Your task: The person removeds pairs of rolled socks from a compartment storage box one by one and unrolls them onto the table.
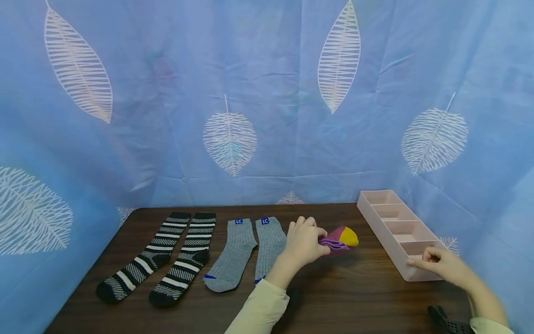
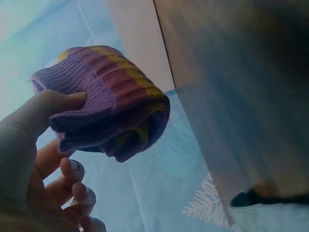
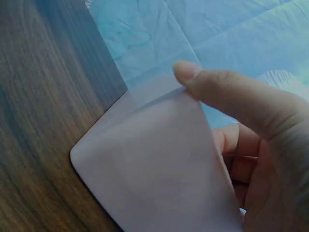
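Observation:
My left hand pinches a folded bundle of purple, maroon and yellow socks between thumb and fingers, held over the table. In the left wrist view the ribbed cuff of these socks sits under the thumb, while the other fingers curl loosely below. At the right stands a pale pink divided box with several compartments in a row. My right hand grips its near right corner. From the right wrist, the thumb lies on the box rim and the fingers are behind the wall, partly hidden.
Two grey socks with blue tags lie flat left of my left hand. Farther left is a pair of black-and-white striped socks. A black strap-like object is by my right wrist. A blue leaf-print curtain hangs behind the dark wooden table.

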A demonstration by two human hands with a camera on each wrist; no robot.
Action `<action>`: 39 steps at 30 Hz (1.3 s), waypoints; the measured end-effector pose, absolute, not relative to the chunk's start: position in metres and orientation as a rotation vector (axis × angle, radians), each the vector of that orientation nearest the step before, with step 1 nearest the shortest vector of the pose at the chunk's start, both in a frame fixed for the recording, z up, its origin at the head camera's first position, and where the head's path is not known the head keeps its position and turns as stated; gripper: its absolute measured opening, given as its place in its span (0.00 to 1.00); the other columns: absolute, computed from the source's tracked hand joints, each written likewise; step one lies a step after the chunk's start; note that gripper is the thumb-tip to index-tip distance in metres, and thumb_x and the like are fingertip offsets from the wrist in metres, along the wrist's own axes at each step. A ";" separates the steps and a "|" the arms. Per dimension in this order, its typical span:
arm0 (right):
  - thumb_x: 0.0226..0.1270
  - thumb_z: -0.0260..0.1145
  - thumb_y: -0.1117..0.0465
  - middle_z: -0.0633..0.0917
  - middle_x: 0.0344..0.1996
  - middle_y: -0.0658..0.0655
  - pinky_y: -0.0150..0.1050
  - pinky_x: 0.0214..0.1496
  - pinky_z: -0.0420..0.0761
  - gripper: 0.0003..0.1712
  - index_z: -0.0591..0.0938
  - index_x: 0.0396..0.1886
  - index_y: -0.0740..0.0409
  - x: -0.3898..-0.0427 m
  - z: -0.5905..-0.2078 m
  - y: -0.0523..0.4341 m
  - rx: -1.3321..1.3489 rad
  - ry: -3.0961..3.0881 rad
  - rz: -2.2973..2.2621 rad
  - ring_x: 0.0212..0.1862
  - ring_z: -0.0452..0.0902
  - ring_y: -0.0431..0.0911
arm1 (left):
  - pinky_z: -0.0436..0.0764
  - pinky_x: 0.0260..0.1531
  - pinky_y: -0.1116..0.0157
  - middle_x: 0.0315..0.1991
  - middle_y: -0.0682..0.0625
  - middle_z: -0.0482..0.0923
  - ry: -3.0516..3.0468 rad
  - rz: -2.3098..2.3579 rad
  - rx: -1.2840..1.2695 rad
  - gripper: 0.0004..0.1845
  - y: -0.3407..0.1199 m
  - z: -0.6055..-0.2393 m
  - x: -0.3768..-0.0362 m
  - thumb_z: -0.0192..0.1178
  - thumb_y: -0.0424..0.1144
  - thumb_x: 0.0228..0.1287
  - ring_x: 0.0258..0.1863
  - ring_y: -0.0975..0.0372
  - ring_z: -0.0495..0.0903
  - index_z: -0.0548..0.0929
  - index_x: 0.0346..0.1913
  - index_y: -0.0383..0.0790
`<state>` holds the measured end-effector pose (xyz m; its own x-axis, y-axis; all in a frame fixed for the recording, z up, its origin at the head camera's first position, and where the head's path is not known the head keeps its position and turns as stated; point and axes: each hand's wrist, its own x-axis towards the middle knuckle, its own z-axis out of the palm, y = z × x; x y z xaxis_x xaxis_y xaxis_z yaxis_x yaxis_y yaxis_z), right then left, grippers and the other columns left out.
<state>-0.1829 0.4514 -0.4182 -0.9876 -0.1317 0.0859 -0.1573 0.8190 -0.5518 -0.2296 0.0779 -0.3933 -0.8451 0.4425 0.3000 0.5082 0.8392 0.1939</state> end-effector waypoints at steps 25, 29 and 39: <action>0.52 0.76 0.57 0.78 0.27 0.41 0.36 0.30 0.74 0.11 0.79 0.28 0.44 -0.190 -0.388 0.359 0.582 -2.572 0.347 0.30 0.74 0.38 | 0.61 0.37 0.66 0.40 0.60 0.76 -2.770 -0.162 -0.764 0.15 0.079 -0.429 -0.227 0.68 0.59 0.54 0.38 0.63 0.66 0.87 0.44 0.63; 0.51 0.77 0.56 0.80 0.28 0.42 0.36 0.31 0.73 0.11 0.82 0.32 0.48 -0.191 -0.392 0.343 0.606 -2.564 0.294 0.30 0.72 0.37 | 0.65 0.39 0.65 0.42 0.60 0.77 -2.835 -0.155 -0.808 0.17 0.076 -0.422 -0.224 0.67 0.61 0.55 0.40 0.63 0.68 0.85 0.46 0.64; 0.51 0.77 0.58 0.84 0.39 0.46 0.43 0.39 0.81 0.14 0.84 0.38 0.49 -0.194 -0.410 0.308 0.824 -2.603 0.296 0.41 0.81 0.45 | 0.68 0.40 0.65 0.43 0.59 0.77 -2.942 -0.281 -0.892 0.22 0.065 -0.411 -0.215 0.66 0.66 0.53 0.44 0.62 0.71 0.84 0.48 0.64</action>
<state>-0.1940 0.3078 -0.4100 -0.7499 -0.5054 0.4268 -0.5883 0.8045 -0.0810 -0.2151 0.0651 -0.4113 -0.8316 0.5455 0.1041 0.5554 0.8166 0.1574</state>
